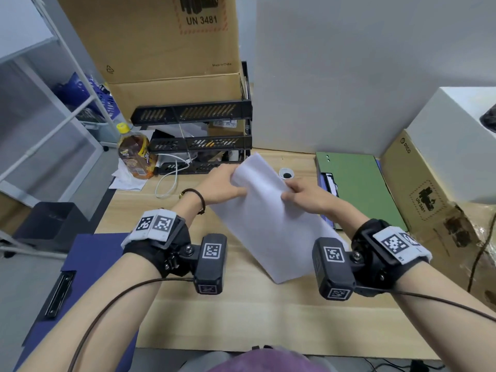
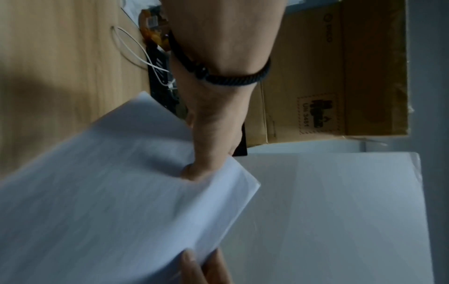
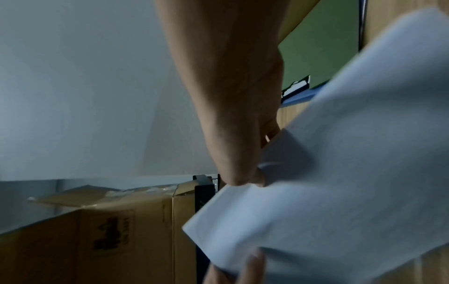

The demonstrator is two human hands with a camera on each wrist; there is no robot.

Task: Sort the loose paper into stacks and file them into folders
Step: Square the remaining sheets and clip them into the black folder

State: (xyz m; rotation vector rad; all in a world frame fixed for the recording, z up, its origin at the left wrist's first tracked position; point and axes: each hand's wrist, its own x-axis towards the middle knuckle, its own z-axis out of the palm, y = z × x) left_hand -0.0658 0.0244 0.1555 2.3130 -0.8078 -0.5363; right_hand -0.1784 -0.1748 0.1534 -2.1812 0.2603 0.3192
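paper stack (image 1: 264, 218): your left hand (image 1: 218, 187) and right hand (image 1: 308, 194) pinch its far end, thumbs on top, above the desk (image 1: 241, 318); green folder (image 1: 357, 189) to the right.

The head view looks down from above the near edge of the table (image 1: 241, 318), facing far toward the wall. Each wrist view sits close behind its own hand, turned on its side, looking along it toward the far boxes. All three share the paper (image 1: 268, 224) and both hands.
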